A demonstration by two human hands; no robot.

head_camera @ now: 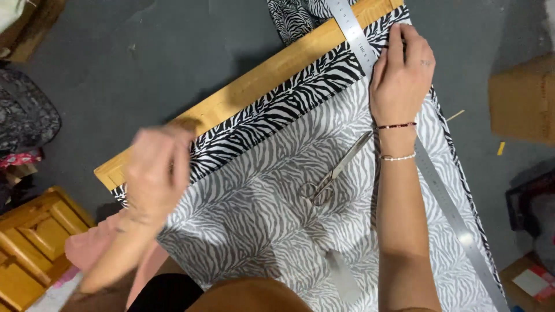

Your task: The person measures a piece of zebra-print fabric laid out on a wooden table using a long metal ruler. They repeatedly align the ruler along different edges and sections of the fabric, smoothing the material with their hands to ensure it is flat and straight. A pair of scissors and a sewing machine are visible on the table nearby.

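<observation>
A zebra-striped fabric (272,214) lies spread on the grey floor, its darker folded edge along a long wooden board (260,78). My left hand (156,170), blurred, rests flat on the fabric's folded edge near the board's left end. My right hand (402,72) presses flat on the fabric's far right corner, beside a long metal ruler (445,199) that runs diagonally down the right side. Metal scissors (332,173) lie on the fabric between my hands, held by neither.
A small pale bottle-like object (342,276) lies on the fabric near me. A wooden frame piece (34,242) sits at lower left, a cardboard box (523,98) at right, dark patterned cloth (26,115) at left, more boxes at lower right.
</observation>
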